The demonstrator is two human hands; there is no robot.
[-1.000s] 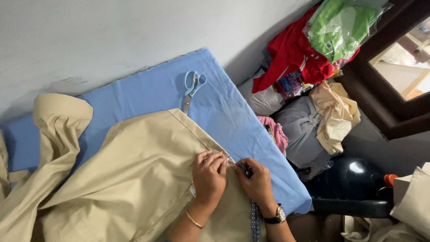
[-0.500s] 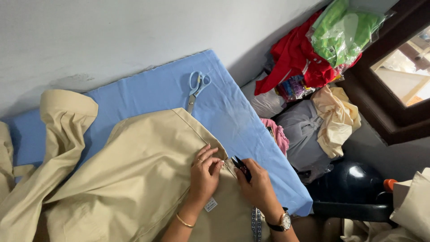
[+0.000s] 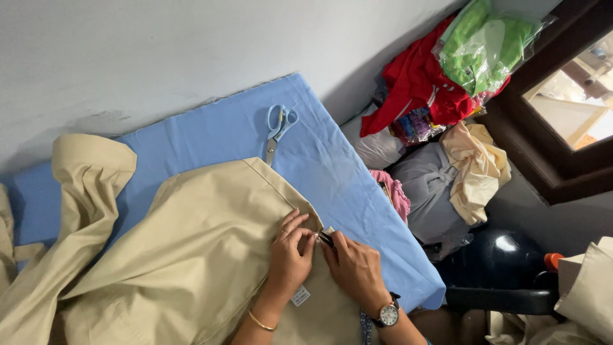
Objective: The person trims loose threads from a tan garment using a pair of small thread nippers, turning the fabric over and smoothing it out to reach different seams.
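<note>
A beige garment (image 3: 185, 255) lies spread over a blue-covered table (image 3: 223, 137). My left hand (image 3: 290, 252) presses down on its hemmed edge, fingers curled at the seam. My right hand (image 3: 354, 268), with a wristwatch, pinches a small dark tool (image 3: 327, 239) against the same edge, right beside my left fingertips. A small white tag (image 3: 300, 296) shows on the cloth below my left wrist. Blue-handled scissors (image 3: 278, 131) lie on the table beyond the garment, untouched.
To the right of the table is a heap of clothes: red fabric (image 3: 418, 86), a green bagged item (image 3: 485, 45), grey (image 3: 431, 191) and cream (image 3: 476, 166) pieces. A dark round object (image 3: 504, 262) sits below it. A white wall runs behind the table.
Both hands stay at the garment's edge. My left fingers have closed up against my right hand at the seam. The view has shifted a little.
</note>
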